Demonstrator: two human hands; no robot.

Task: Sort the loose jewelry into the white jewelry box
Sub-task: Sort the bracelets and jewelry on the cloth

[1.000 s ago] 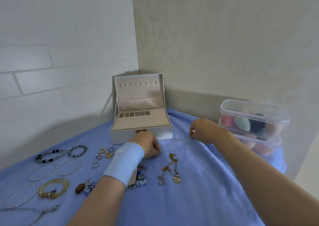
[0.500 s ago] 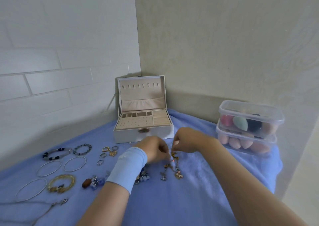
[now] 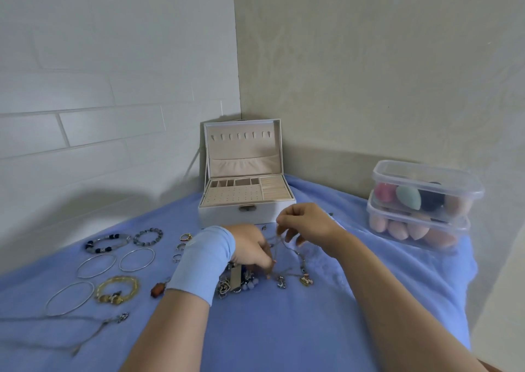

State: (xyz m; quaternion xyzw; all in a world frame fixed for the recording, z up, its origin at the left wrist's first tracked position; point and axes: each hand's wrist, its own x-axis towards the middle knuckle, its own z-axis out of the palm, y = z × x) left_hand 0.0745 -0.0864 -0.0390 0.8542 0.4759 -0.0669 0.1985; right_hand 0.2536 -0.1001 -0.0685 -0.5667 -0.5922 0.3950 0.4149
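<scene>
The white jewelry box (image 3: 246,209) stands open in the corner, its beige trays bare. Just in front of it my right hand (image 3: 308,225) pinches the upper end of a thin charm necklace (image 3: 302,275). My left hand (image 3: 251,251), with a pale blue wristband, pinches the same chain lower down, near the cloth. The chain's charms lie on the blue cloth below both hands. A heap of pendants (image 3: 237,282) is partly hidden under my left wrist.
Left of my arms lie beaded bracelets (image 3: 147,236), silver bangles (image 3: 136,259), a gold bracelet (image 3: 118,287), rings (image 3: 186,236) and a long silver chain (image 3: 93,329). Two stacked clear tubs of makeup sponges (image 3: 420,204) stand at the right. Walls close in behind.
My right hand came left from near the tubs to the necklace and lifted one end. My left hand slid down onto the chain. The camera tilted slightly.
</scene>
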